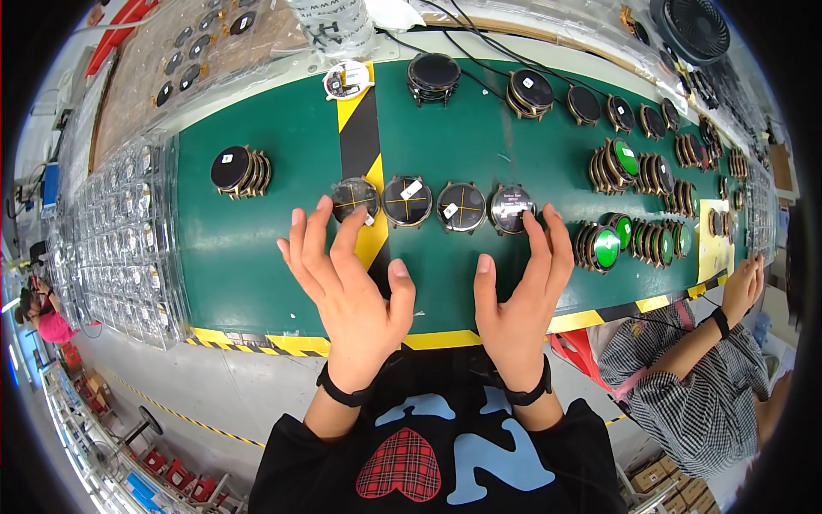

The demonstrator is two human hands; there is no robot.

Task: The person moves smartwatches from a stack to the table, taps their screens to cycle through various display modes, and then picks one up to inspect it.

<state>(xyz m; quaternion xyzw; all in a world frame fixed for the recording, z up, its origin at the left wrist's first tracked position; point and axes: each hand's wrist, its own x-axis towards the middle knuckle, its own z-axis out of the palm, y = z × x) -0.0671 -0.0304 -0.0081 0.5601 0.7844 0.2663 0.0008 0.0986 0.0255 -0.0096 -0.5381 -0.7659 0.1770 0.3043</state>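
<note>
Several round watch heads lie in a row on the green table mat, faces up. My left hand [355, 295] has its fingers spread, with a fingertip on or just over the leftmost watch head [353, 195], which shows yellow crossed lines. Two more with the same lines and small white stickers, a watch head [407, 202] and its neighbour [461, 207], lie between my hands. At the row's right end a watch head [505, 206] shows lit text; the fingertips of my right hand [522, 304] reach its right edge. That hand's fingers are apart too, holding nothing.
A stack of watch heads [240, 171] stands at left, beside clear plastic trays [128, 240]. Further stacks [608, 167], some with green screens [607, 247], fill the right side. A white round device [347, 80] lies at the back. A co-worker's hand [743, 287] is at far right.
</note>
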